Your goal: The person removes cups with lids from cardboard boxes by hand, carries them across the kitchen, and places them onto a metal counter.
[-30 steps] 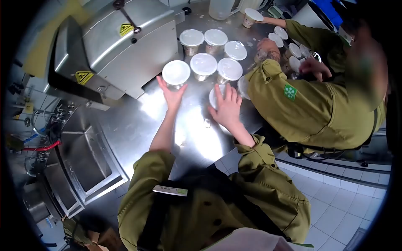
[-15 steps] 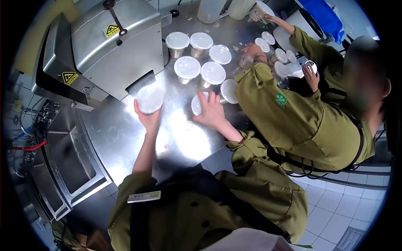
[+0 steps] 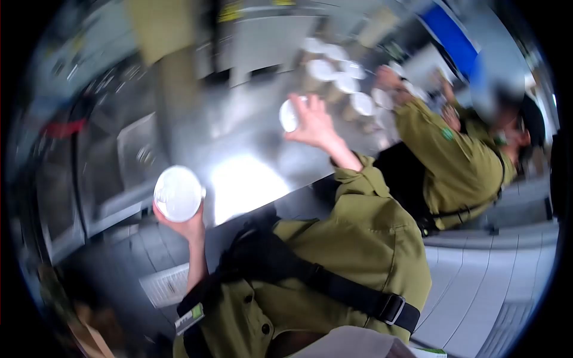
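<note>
My left hand [image 3: 186, 228] is wrapped round a cup with a round white lid [image 3: 178, 192], off to the left past the counter's front edge. Its fingers are mostly hidden under the cup. My right hand [image 3: 313, 125] grips a second white-lidded cup [image 3: 289, 117] from its right side, over the steel counter [image 3: 230, 137]. Motion smears the picture, so whether that cup touches the counter cannot be made out. Beyond my right hand, several more white-lidded cups [image 3: 323, 70] stand grouped on the counter.
To the right, a co-worker in an olive shirt [image 3: 459, 158] reaches a hand [image 3: 391, 80] over the counter beside the cups. A steel machine [image 3: 268, 42] stands at the back. Sinks [image 3: 134, 146] lie at the left, and a floor grate [image 3: 167, 285] shows below.
My view has swung left and blurred. My left hand has carried its cup away from the machine toward the lower left. My right hand and its cup have come away from the grouped cups.
</note>
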Motion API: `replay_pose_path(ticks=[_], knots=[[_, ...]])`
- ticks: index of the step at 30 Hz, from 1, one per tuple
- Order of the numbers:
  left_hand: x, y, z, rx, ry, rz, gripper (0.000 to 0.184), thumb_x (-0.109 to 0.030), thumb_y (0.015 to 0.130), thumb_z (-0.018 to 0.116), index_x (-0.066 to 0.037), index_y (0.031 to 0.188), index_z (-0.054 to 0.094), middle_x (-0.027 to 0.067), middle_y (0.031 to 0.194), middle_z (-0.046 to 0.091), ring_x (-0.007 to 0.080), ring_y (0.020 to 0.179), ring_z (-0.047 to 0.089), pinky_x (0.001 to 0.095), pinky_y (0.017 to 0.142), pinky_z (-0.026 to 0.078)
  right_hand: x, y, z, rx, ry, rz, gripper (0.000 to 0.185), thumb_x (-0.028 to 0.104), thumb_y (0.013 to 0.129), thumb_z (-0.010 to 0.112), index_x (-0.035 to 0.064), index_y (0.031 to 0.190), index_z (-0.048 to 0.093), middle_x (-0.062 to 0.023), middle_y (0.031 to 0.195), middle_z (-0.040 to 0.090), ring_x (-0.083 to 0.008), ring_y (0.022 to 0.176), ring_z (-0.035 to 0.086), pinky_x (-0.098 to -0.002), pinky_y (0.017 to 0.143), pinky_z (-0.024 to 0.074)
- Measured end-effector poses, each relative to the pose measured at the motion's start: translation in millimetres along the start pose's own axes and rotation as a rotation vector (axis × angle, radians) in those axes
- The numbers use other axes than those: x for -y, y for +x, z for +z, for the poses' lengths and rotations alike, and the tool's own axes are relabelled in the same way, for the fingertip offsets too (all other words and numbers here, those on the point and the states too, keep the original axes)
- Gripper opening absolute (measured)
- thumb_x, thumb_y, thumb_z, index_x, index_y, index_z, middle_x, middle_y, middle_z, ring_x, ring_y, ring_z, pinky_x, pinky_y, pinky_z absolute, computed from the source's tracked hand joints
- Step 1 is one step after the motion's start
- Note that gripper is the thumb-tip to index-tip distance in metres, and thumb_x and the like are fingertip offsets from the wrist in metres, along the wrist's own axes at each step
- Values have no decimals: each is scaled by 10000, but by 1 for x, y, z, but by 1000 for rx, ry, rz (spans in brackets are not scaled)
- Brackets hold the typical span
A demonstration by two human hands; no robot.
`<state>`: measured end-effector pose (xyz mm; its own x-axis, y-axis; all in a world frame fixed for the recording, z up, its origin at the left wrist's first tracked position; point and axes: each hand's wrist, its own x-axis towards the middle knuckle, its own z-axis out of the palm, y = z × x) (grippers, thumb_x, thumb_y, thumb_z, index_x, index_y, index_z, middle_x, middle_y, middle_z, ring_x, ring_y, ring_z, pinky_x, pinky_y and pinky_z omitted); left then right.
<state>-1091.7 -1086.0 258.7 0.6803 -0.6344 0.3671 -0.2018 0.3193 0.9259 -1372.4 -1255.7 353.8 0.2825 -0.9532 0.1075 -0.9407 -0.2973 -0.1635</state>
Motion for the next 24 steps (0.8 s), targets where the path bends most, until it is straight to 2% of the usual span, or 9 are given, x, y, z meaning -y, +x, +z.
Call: replay_pose_path(ticks=[2,5,7,9,11,14,18,21,24], knots=[[-8,-7,-84,-92,366,144,1082,-79,505,842,-48,1346,162,154,1305,287,286,1199,366,412,999,335,74,-13,8,-5,71,-152,887,330,513,724,166,1304,358,-220,1162,392,-404,1065,413,-445,841,437],[-32,-18,-204,-201,86,44,1057,-37,516,823,-54,1347,170,146,1301,317,266,1192,387,382,990,349,206,-27,14,64,241,-362,870,266,513,721,153,1302,370,-206,1171,420,-379,1101,424,-430,904,403],[-56,-26,-289,-314,258,51,1056,-80,523,835,-54,1347,175,159,1266,396,269,1147,455,377,954,389,302,-37,36,104,305,-533,861,237,508,717,132,1294,383,-212,1192,415,-384,1105,422,-415,932,384],[-69,-27,-371,-453,475,76,1043,-108,536,834,-53,1348,180,170,1265,392,276,1154,448,368,954,383,409,-57,48,187,316,-677,854,218,512,709,111,1295,385,-202,1200,417,-378,1107,425,-418,937,382],[-109,-43,-427,-510,546,65,1055,-99,546,835,-50,1344,147,135,1276,291,259,1189,374,354,973,364,483,-92,35,231,382,-814,855,203,513,709,109,1298,383,-198,1203,417,-364,1111,429,-414,941,381],[-89,-28,-522,-739,530,60,1024,-132,547,832,-39,1342,193,157,1252,395,269,1164,428,363,968,361,627,-101,69,319,438,-1036,844,180,526,693,116,1304,372,-193,1205,410,-355,1119,421,-413,939,385],[-79,-37,-651,-965,666,-17,1014,-162,562,830,-28,1337,190,165,1260,380,280,1175,412,372,973,354,801,-153,115,359,464,-1260,837,180,531,684,135,1306,370,-199,1195,400,-362,1105,418,-421,932,390],[-53,-24,-764,-1117,786,-45,1041,-99,539,845,-37,1333,175,145,1297,285,265,1195,376,363,990,345,951,-181,167,415,444,-1457,851,200,532,680,142,1315,351,-191,1168,391,-378,1087,413,-429,915,403],[-40,4,-849,-1314,871,-37,1059,-96,527,852,-32,1337,172,144,1304,279,260,1209,358,377,1002,330,1087,-198,199,473,447,-1589,861,233,532,684,139,1315,336,-192,1179,363,-385,1101,392,-449,886,420]])
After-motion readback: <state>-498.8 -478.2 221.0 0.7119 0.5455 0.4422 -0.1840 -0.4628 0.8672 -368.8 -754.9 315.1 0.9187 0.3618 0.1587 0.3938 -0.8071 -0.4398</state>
